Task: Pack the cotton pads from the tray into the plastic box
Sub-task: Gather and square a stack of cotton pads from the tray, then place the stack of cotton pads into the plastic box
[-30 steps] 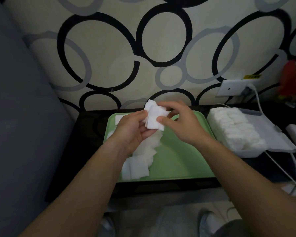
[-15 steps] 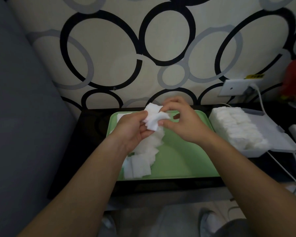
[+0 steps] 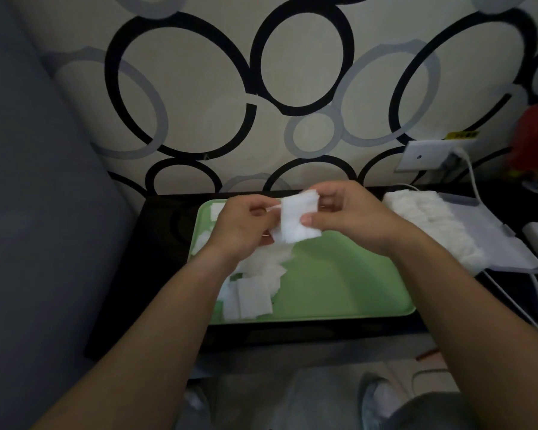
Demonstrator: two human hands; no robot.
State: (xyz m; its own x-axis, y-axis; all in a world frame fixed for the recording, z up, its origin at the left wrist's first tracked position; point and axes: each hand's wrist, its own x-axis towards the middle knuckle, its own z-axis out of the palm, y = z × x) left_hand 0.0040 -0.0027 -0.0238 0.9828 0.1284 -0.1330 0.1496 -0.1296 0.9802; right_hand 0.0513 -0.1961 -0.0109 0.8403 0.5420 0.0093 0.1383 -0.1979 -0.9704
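My left hand (image 3: 246, 226) and right hand (image 3: 345, 215) both pinch a small stack of cotton pads (image 3: 298, 220) above the green tray (image 3: 339, 290), I think to square it for the plastic box (image 3: 491, 243).

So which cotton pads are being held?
The small stack pinched between left hand and right hand above the green tray; the rest lie on it or in the plastic box.

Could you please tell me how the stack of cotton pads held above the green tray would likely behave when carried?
Probably light: the stack of cotton pads is held by pinches of the left hand and right hand alone. Likely floppy and apt to fan apart: its edges sit uneven.
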